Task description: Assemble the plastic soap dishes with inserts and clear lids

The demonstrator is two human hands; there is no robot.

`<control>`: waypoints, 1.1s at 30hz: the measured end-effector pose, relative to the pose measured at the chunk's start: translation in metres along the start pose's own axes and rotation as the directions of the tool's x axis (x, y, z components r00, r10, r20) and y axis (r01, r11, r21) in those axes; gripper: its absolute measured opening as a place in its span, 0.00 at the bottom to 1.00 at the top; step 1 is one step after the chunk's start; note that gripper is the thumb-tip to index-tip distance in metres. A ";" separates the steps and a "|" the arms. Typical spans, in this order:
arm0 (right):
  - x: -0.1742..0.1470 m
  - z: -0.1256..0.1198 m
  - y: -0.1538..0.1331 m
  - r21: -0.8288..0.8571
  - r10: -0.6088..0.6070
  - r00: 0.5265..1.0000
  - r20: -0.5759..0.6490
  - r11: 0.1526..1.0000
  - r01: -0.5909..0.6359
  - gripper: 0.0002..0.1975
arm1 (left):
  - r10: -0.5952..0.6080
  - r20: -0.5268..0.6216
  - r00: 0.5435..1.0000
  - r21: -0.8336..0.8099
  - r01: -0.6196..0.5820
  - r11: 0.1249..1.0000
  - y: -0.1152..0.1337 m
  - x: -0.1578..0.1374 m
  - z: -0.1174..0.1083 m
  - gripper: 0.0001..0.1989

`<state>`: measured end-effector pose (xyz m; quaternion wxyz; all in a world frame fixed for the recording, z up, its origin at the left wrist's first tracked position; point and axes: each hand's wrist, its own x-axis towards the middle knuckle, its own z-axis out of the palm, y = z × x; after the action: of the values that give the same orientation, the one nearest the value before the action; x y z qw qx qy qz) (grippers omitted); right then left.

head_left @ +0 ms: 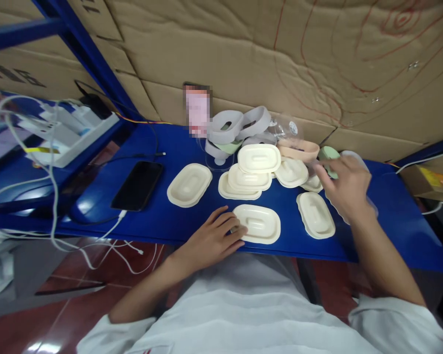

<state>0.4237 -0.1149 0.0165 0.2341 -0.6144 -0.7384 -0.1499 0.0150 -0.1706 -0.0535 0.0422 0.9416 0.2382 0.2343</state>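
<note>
My left hand (pixel 221 232) rests its outstretched fingers on the left end of a cream oval plastic piece (pixel 262 223) at the front edge of the blue table. A pile of similar cream pieces (pixel 249 178) lies just behind it. Another cream piece (pixel 189 185) is off to the left, and one more (pixel 316 215) sits at the right. My right hand (pixel 345 183) is raised near the right of the pile, blurred by motion; what its fingers hold, if anything, is unclear. Close to it are a light green piece (pixel 329 158) and a peach ring-shaped piece (pixel 298 149).
Grey oval rings (pixel 226 127) are heaped at the back, beside a propped phone (pixel 198 109) with a blurred screen. A black phone (pixel 138 186) with a white cable lies on the left. Further left is a power strip (pixel 84 140) with tangled cords. Cardboard (pixel 236 54) walls the back.
</note>
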 end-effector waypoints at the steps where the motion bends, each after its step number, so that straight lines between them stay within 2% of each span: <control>1: 0.019 0.006 0.005 -0.022 -0.038 0.999 0.033 0.999 0.039 0.24 | 0.001 -0.005 1.000 -0.009 -0.001 1.000 0.000 0.000 -0.001 0.11; 4: 0.066 0.019 0.014 0.044 -0.117 0.980 0.161 0.993 0.111 0.27 | -0.009 -0.018 1.000 -0.044 0.008 0.999 -0.002 -0.001 -0.004 0.09; 6: 0.084 0.018 0.013 0.152 -0.121 0.967 0.225 0.984 0.088 0.26 | -0.023 -0.041 0.999 -0.074 0.020 0.997 -0.002 -0.001 -0.005 0.08; 8: 0.093 0.006 0.008 0.248 -0.099 0.967 0.234 0.968 0.039 0.25 | -0.034 -0.063 0.997 -0.102 0.028 0.994 -0.003 -0.002 -0.005 0.07; 11: 0.092 -0.022 -0.002 0.331 -0.022 0.985 0.174 0.943 -0.037 0.25 | -0.041 -0.051 0.998 -0.131 0.034 0.991 -0.003 -0.004 -0.004 0.06; 13: 0.083 -0.038 -0.007 0.344 0.011 0.991 0.132 0.937 -0.056 0.23 | -0.045 -0.024 0.999 -0.139 0.041 0.989 -0.003 -0.005 -0.003 0.07; 15: 0.064 -0.046 -0.009 0.353 -0.012 0.993 0.114 0.935 -0.029 0.18 | -0.071 -0.012 0.997 -0.141 0.069 0.988 -0.003 -0.007 -0.001 0.14; 18: 0.018 -0.037 -0.021 0.414 -0.111 0.989 0.097 0.908 0.061 0.11 | -0.138 -0.032 0.990 -0.147 0.132 0.980 -0.002 -0.007 -0.001 0.26; 22: -0.056 -0.006 -0.063 0.561 -0.240 0.970 0.042 0.809 0.176 0.21 | -0.137 -0.113 0.984 -0.157 0.119 0.980 -0.002 -0.005 -0.005 0.34; 24: -0.083 0.005 -0.089 0.597 -0.294 0.955 0.041 0.773 0.213 0.27 | -0.120 -0.139 0.983 -0.149 0.099 0.984 -0.003 -0.004 -0.006 0.36; 28: -0.101 0.012 -0.121 0.574 -0.384 0.912 0.148 0.784 0.237 0.31 | -0.101 -0.076 0.992 -0.137 0.090 0.986 -0.005 -0.002 -0.007 0.33; 30: -0.099 0.013 -0.127 0.534 -0.420 0.893 0.161 0.798 0.279 0.30 | -0.082 -0.047 0.995 -0.120 0.076 0.990 -0.006 -0.001 -0.007 0.27; 33: -0.099 0.014 -0.133 0.472 -0.462 0.867 0.185 0.816 0.334 0.30 | -0.041 -0.067 0.997 -0.058 0.037 0.998 -0.007 -0.001 -0.006 0.20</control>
<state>0.3046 -0.2172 -0.0394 0.2138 -0.3936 -0.8921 0.0603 0.0084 -0.1650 -0.0498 0.0653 0.9267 0.2509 0.2721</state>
